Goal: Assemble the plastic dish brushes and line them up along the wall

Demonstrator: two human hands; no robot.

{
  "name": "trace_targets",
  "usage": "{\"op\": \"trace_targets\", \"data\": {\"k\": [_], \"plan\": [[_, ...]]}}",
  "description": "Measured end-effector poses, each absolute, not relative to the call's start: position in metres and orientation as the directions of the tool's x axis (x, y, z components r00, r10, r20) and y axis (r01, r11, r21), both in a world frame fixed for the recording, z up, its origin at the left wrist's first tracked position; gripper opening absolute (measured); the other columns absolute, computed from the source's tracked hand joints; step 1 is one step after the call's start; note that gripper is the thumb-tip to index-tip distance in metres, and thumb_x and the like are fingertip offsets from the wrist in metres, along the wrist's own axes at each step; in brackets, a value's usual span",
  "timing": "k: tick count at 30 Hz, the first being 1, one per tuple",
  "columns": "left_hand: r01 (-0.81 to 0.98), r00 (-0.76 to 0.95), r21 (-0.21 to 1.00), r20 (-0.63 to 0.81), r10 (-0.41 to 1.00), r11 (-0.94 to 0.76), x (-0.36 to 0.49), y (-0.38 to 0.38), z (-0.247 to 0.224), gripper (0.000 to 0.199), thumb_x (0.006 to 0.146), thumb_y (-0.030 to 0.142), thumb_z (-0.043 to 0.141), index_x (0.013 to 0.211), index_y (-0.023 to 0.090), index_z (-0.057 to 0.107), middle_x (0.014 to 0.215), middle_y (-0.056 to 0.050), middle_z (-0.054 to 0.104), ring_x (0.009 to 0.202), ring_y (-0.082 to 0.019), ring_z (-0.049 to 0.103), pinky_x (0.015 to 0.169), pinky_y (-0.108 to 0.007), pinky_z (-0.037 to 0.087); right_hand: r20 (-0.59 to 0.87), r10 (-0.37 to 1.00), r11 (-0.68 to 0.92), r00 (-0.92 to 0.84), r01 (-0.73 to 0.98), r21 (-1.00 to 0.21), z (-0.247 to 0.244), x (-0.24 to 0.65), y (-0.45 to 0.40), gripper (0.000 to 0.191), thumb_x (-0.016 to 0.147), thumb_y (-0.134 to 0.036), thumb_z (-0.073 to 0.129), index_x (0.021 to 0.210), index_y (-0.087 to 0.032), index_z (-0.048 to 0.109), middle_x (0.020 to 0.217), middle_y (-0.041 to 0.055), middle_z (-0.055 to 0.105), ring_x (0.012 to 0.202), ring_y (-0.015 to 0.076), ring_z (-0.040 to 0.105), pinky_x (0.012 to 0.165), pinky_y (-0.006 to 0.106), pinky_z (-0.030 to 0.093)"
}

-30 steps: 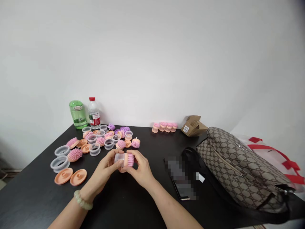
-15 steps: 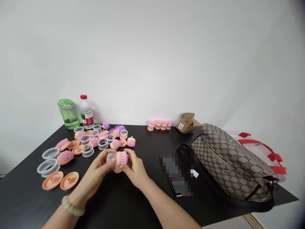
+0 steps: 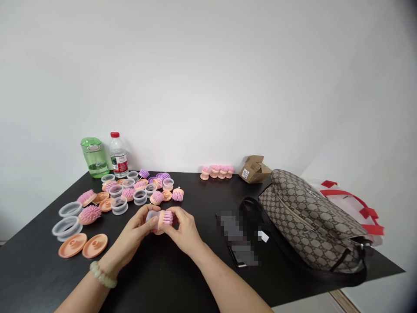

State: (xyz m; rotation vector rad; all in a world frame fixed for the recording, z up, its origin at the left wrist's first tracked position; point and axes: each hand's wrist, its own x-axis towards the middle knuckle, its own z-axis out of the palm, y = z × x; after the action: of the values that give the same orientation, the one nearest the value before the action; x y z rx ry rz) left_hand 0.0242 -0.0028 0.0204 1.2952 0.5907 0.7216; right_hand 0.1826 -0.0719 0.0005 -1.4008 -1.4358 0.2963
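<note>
On the left of the black table [image 3: 182, 282], two flat peach discs [image 3: 72, 245] lie near the edge, with two clear rings [image 3: 67, 228] just beyond them and a pink bristle brush [image 3: 89, 214] beside the rings. At the far edge stand a green bottle [image 3: 94, 157] and a water bottle [image 3: 118, 156] with a red cap. In front of them spreads a loose cluster of clear cups [image 3: 119, 205], peach bases and pink and purple brushes [image 3: 163, 176].

The left hand [image 3: 130, 232], wearing a pale bead bracelet [image 3: 103, 274], is curled closed around the clear cup end of the held brush [image 3: 159, 218]. The right hand [image 3: 184, 230] is closed on the pink bristles and peach base of the same piece. The brush sits level between both hands, above the table, just near of the cluster.

Further right, a row of pink brushes [image 3: 216, 171] stands at the far edge beside a torn cardboard box [image 3: 254, 169]. Near them lies a phone [image 3: 237, 256], partly blurred out. A patterned handbag [image 3: 309, 221] rests at the right, with a red-trimmed white bag [image 3: 348, 204] behind it.
</note>
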Motion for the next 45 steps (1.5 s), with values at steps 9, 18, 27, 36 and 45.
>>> {"op": "trace_targets", "data": {"k": [9,18,27,36,45], "plan": [[-0.103,0.635,0.993,0.016,0.773,0.065,0.023,0.001,0.018,0.043,0.079,0.047,0.074,0.110,0.021,0.059,0.092,-0.003,0.063,0.084,-0.021,0.059,0.077,-0.034,0.046,0.460,0.862,0.258,0.212,0.599,-0.758,0.002,0.181,-0.072,0.017,0.080,-0.024,0.071,0.095,-0.022,0.062,0.090,0.0004,0.067,0.081,0.0177,0.063,0.073,0.028,0.049],[-0.104,0.642,0.990,-0.003,0.767,0.091,0.024,-0.001,0.022,0.041,0.077,0.046,0.075,0.106,0.021,0.060,0.090,-0.002,0.064,0.082,-0.020,0.059,0.076,-0.033,0.046,0.486,0.855,0.287,0.178,0.618,-0.732,-0.002,0.181,-0.072,0.020,0.084,-0.025,0.067,0.102,-0.021,0.061,0.098,0.0042,0.069,0.089,0.0206,0.065,0.078,0.030,0.051],[-0.175,0.668,0.970,-0.007,0.744,0.166,0.026,-0.001,0.017,0.032,0.081,0.047,0.072,0.097,0.020,0.064,0.087,-0.002,0.064,0.078,-0.017,0.058,0.074,-0.031,0.045,0.482,0.852,0.292,0.206,0.577,-0.763,-0.001,0.183,-0.072,0.019,0.081,-0.025,0.068,0.098,-0.021,0.064,0.091,0.0021,0.070,0.082,0.0186,0.065,0.075,0.029,0.051],[-0.271,0.646,0.962,0.158,0.747,0.030,0.027,-0.003,0.013,0.040,0.071,0.041,0.083,0.096,0.019,0.062,0.087,-0.002,0.061,0.079,-0.017,0.055,0.072,-0.028,0.042,0.440,0.868,0.312,0.231,0.437,-0.844,-0.005,0.187,-0.070,0.026,0.078,-0.032,0.069,0.100,-0.020,0.064,0.094,0.0055,0.070,0.079,0.0205,0.067,0.066,0.030,0.055],[-0.067,0.644,0.952,0.270,0.715,-0.298,0.021,0.006,0.017,0.043,0.062,0.032,0.088,0.097,0.020,0.065,0.096,-0.004,0.062,0.089,-0.023,0.056,0.080,-0.034,0.045,0.445,0.860,0.322,0.250,0.409,-0.854,-0.009,0.191,-0.070,0.036,0.077,-0.035,0.072,0.109,-0.021,0.060,0.099,0.0070,0.070,0.088,0.0230,0.070,0.076,0.034,0.059]]}}
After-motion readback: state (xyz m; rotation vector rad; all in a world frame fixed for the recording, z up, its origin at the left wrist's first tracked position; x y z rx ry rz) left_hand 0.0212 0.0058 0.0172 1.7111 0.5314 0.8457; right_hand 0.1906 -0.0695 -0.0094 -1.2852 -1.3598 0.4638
